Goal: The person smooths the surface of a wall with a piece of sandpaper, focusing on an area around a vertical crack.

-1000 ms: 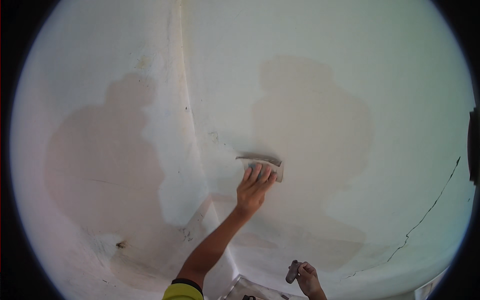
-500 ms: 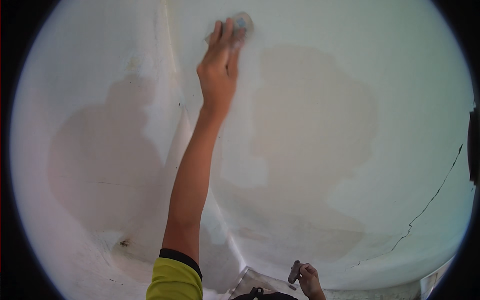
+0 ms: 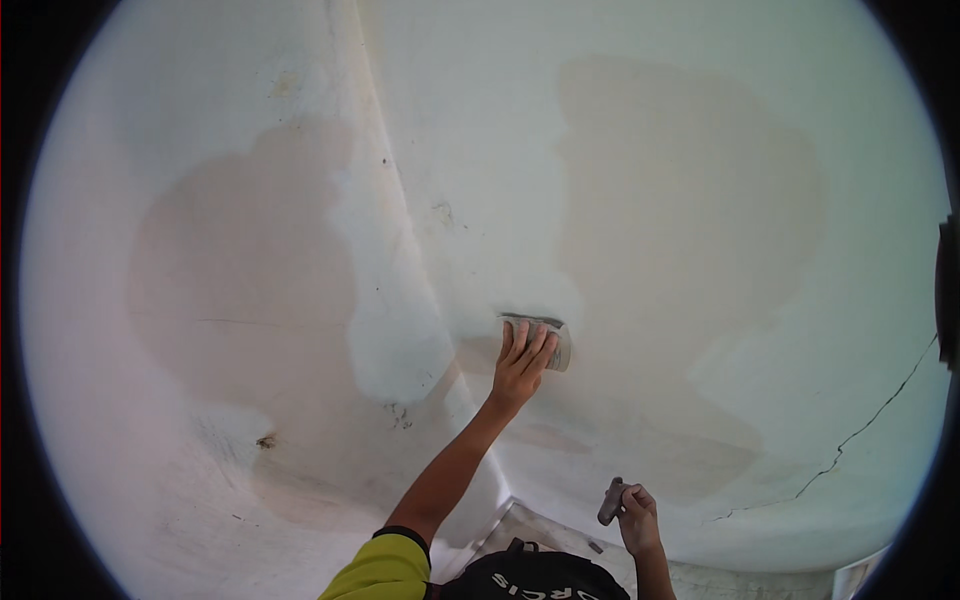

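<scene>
My left hand (image 3: 520, 370) lies against the right wall, close to the corner. Its spread fingers press a piece of sandpaper (image 3: 559, 350) to the wall; the sheet has a pale printed back and a dark upper edge. Low in front of my body, my right hand (image 3: 638, 515) is closed around a short, dark grey, handle-shaped piece (image 3: 611, 502). That piece is held off the wall, and its exact kind cannot be made out.
A pale corner line (image 3: 410, 235) divides the left wall (image 3: 240, 240) from the right wall (image 3: 480, 130). Both carry beige patches. A long crack (image 3: 840, 450) runs over the right wall. Below is a ledge or floor (image 3: 530, 527) with a small dark scrap (image 3: 596, 547).
My left hand has come down the wall from high up with the sandpaper under its fingers. My right hand still holds the dark grey piece and appears slightly higher in view.
</scene>
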Action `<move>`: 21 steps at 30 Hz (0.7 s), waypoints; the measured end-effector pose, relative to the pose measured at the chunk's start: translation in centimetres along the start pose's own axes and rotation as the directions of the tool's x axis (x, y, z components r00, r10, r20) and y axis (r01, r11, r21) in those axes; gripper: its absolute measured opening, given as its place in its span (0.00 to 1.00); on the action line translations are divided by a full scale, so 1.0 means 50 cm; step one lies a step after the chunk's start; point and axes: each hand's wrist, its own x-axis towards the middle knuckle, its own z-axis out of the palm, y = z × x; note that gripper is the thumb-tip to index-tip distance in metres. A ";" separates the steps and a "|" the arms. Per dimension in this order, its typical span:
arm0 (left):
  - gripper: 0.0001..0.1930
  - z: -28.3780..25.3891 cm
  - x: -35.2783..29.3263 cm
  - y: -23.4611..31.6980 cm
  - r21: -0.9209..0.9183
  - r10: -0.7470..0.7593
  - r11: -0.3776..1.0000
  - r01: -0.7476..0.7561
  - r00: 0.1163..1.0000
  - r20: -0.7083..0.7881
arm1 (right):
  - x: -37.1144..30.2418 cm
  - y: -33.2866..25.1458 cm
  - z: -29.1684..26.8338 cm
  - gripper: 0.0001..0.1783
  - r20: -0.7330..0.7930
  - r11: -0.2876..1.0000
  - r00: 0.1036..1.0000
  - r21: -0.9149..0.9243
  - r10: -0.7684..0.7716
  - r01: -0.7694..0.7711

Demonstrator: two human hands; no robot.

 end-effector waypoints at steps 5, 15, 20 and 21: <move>0.24 -0.095 0.271 -0.041 0.002 -0.193 0.980 0.199 0.950 -0.244 | -0.006 -0.017 0.016 0.05 0.021 0.999 0.999 -0.010 0.035 -0.035; 0.22 -0.088 0.152 -0.038 -0.051 -0.402 0.913 0.404 0.877 -0.262 | -0.046 0.026 -0.007 0.05 -0.037 0.992 0.993 0.060 0.112 -0.109; 0.21 -0.088 -0.306 0.211 -0.147 -0.707 0.603 0.784 0.610 0.357 | -0.031 0.041 -0.029 0.05 -0.023 0.992 0.992 0.027 0.122 -0.121; 0.20 -0.104 -0.387 0.240 -0.042 -0.782 0.479 0.877 0.449 0.433 | -0.025 0.046 -0.029 0.05 -0.040 0.991 0.990 -0.002 0.135 -0.135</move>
